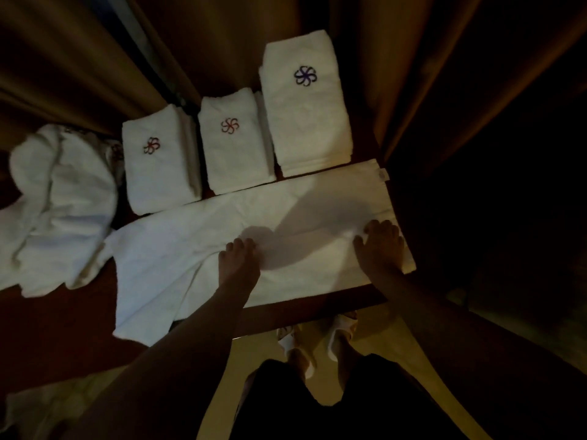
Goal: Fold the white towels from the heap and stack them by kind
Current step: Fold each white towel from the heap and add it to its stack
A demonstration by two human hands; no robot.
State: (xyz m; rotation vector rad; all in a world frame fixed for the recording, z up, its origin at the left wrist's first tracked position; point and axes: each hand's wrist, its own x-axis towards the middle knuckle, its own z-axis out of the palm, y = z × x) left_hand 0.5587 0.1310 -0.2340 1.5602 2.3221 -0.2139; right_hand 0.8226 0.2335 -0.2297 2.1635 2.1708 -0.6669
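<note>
Down low, both forearms reach forward over the table edge [314,308]. Left hand [239,260] rests palm-down with fingers bent at the long towel [286,223], maybe bunching it, can't tell. Right hand [381,246] lies flat, fingers spread, pressing the towel's right end. Beyond: two red-logo stacks [160,160] [235,141], blue-logo stack [306,103]. Far left, unfolded heap [60,211].

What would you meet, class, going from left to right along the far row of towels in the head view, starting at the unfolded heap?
Unfolded heap → first folded stack with a red flower mark → second folded stack with a red flower mark → taller, larger folded stack with a purple flower mark.
</note>
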